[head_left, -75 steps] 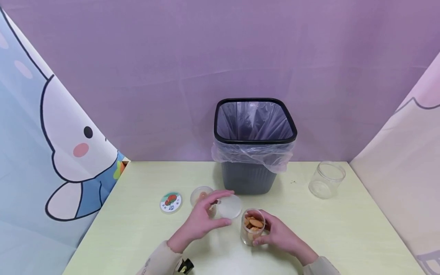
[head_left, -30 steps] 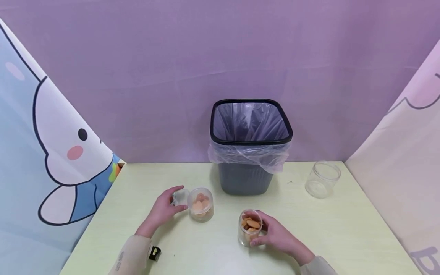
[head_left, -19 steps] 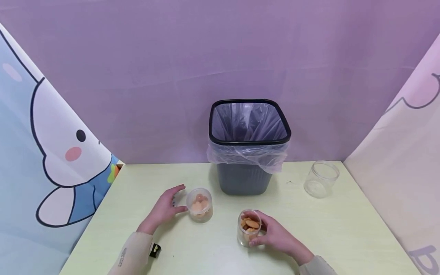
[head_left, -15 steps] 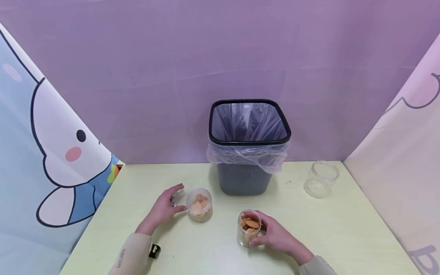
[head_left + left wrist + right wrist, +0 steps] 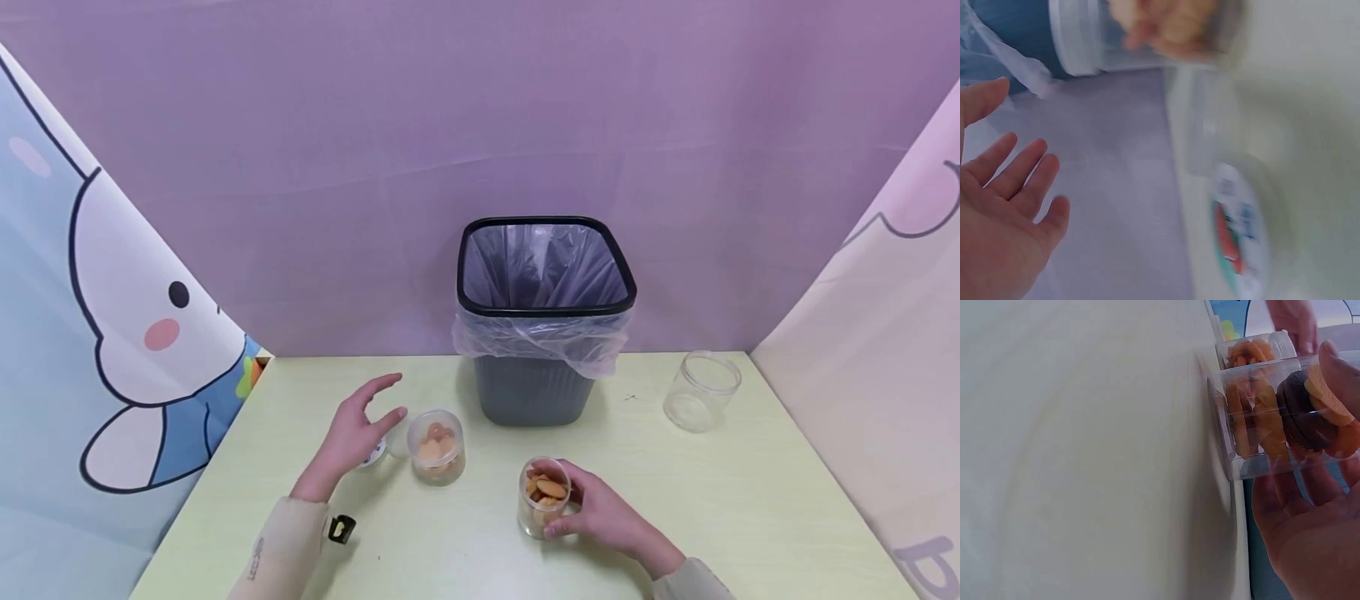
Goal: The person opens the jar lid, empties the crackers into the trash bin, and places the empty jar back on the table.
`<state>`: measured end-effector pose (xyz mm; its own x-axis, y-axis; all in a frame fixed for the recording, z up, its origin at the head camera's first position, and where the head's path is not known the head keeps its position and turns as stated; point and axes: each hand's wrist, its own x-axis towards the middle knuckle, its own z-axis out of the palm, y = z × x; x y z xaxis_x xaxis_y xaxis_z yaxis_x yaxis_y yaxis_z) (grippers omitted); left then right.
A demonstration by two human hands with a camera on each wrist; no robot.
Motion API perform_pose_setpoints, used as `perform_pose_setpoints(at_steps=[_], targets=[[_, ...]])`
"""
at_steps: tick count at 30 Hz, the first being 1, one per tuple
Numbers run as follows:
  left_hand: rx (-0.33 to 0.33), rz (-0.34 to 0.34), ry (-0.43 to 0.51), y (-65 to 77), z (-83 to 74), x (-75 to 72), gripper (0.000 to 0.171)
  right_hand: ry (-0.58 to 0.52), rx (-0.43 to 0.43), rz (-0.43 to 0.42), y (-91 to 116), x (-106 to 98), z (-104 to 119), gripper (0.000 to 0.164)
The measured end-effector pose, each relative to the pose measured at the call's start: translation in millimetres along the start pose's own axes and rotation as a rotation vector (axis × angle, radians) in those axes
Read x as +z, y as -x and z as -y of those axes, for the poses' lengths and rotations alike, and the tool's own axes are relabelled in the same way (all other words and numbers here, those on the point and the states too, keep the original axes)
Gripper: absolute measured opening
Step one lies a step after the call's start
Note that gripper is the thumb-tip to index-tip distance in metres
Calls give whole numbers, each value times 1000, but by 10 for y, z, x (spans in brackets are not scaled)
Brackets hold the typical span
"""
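My right hand (image 5: pixel 600 510) grips a clear jar (image 5: pixel 527 515) of cookies standing upright on the table, thumb in front and fingers behind. Dark and golden cookies (image 5: pixel 1307 419) show through its wall in the right wrist view. My left hand (image 5: pixel 351 433) holds nothing; its fingers are spread above the table, left of a second clear jar (image 5: pixel 438 467) with pale cookies inside. Below that hand lies a round printed lid (image 5: pixel 375 452), partly covered by it. A frosted translucent lid (image 5: pixel 1207 125) lies between the printed lid and the second jar, blurred in the left wrist view.
A grey trash bin (image 5: pixel 534 392) with a black rim and a plastic liner stands at the back centre. An empty clear jar (image 5: pixel 697 400) is at the back right. Purple cloth (image 5: pixel 360 208) rises behind the table's back edge.
My left hand has carried the frosted lid leftward from beside the gripped jar, set it near the printed lid, let go and lifted away. My right hand keeps its grip on its jar.
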<state>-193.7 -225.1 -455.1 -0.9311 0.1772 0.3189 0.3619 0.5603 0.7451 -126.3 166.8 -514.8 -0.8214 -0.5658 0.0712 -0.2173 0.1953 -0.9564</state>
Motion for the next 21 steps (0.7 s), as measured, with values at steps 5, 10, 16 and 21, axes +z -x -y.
perform_pose_setpoints(at_steps=[5, 10, 16, 21], targets=[[116, 1, -28, -118, -257, -27, 49, 3, -2, 0, -3, -1, -9, 79], [181, -29, -116, -260, -551, -47, 50, -5, -2, 2, -5, -4, -14, 79], [222, -82, -253, -432, -900, -28, 56, -15, 0, 6, -13, -7, -1, 80], [258, -108, -330, -603, -1163, -15, 61, -14, 0, 7, -17, -6, 2, 80]])
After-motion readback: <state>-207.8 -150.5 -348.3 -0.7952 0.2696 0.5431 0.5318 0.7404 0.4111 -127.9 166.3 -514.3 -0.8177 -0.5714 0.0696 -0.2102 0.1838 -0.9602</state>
